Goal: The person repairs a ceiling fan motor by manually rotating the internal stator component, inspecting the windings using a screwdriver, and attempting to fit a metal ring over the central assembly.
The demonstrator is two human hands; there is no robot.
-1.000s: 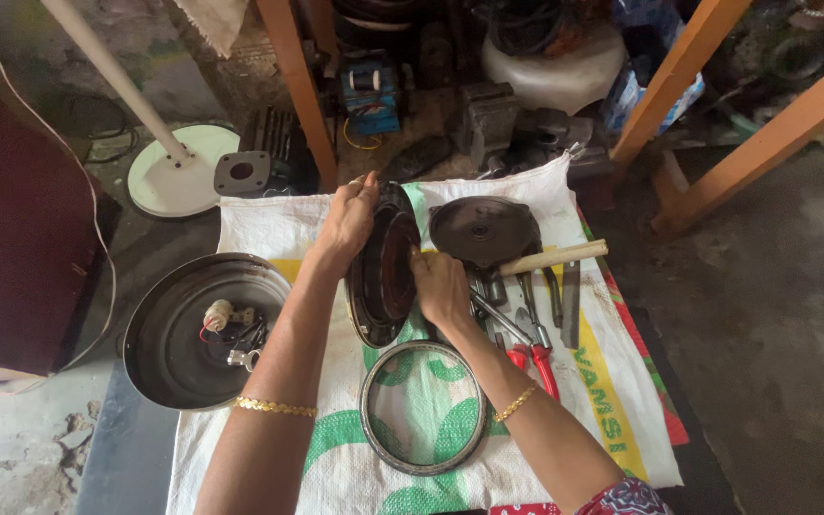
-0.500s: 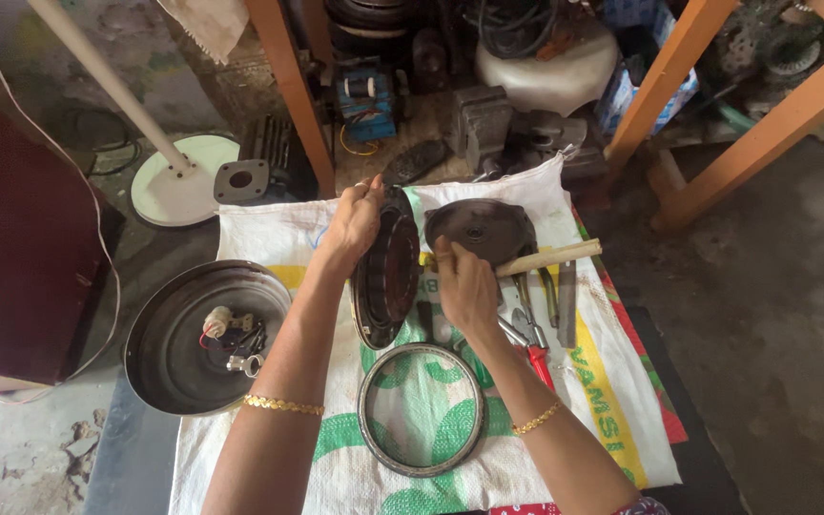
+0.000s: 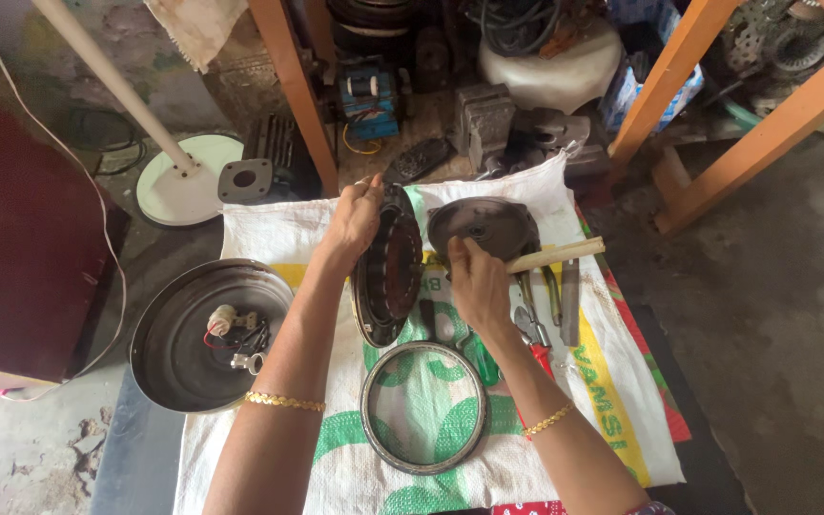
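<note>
Dark metal makes up the round motor part (image 3: 388,267) that is held on edge over a white woven sack (image 3: 269,234) spread on the floor. Its upper rim is gripped by the left hand (image 3: 353,221), fingers curled over the top, so that the disc is kept tilted and nearly upright. The right hand (image 3: 479,286) is closed around a pale wooden handle (image 3: 555,255), which sticks out to the right; the tool's head is hidden behind the hand and cannot be told.

Just beyond the right hand a second dark round cover (image 3: 484,227) lies flat on the sack. Below the held part a metal ring (image 3: 423,407) rests flat, close to both forearms. To the right of the right hand several hand tools are laid side by side, among them red-handled pliers (image 3: 538,348) and a flat file (image 3: 570,301); a green-handled tool (image 3: 484,360) lies partly under the right wrist.

At the left, half off the sack, a shallow dark pan-shaped housing (image 3: 159,353) is seen with a small capacitor and wires (image 3: 236,329) inside. A white pole on a round base (image 3: 178,186) stands beyond it. Orange wooden legs (image 3: 293,86) frame the clutter of motor parts at the back.
</note>
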